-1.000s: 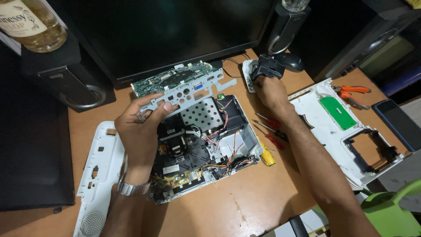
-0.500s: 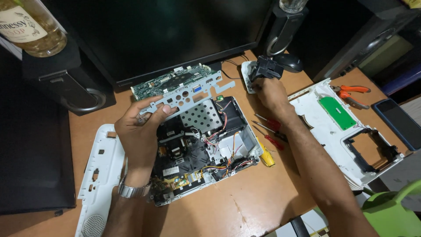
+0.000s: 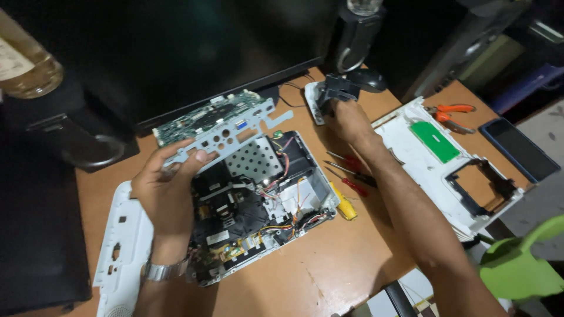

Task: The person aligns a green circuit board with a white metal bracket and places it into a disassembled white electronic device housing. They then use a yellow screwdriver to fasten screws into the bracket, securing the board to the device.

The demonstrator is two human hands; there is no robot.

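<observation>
Left hand (image 3: 167, 188) grips the near-left end of a grey perforated metal bracket carrying a green circuit board (image 3: 214, 124), raised just above the far edge of the opened white device chassis (image 3: 258, 202). Right hand (image 3: 346, 120), far right, closes on a small black plastic part (image 3: 335, 88). Red-handled screwdrivers (image 3: 349, 173) lie between chassis and right forearm.

left hand (image 3: 167, 196) grips grey port bracket (image 3: 226, 135) | right hand (image 3: 346, 120) on black part (image 3: 333, 88) | opened device (image 3: 264, 199) between

Bottle (image 3: 23, 64) cut by the left edge; right hand (image 3: 346, 117) fingertips behind black part (image 3: 335, 88).
</observation>
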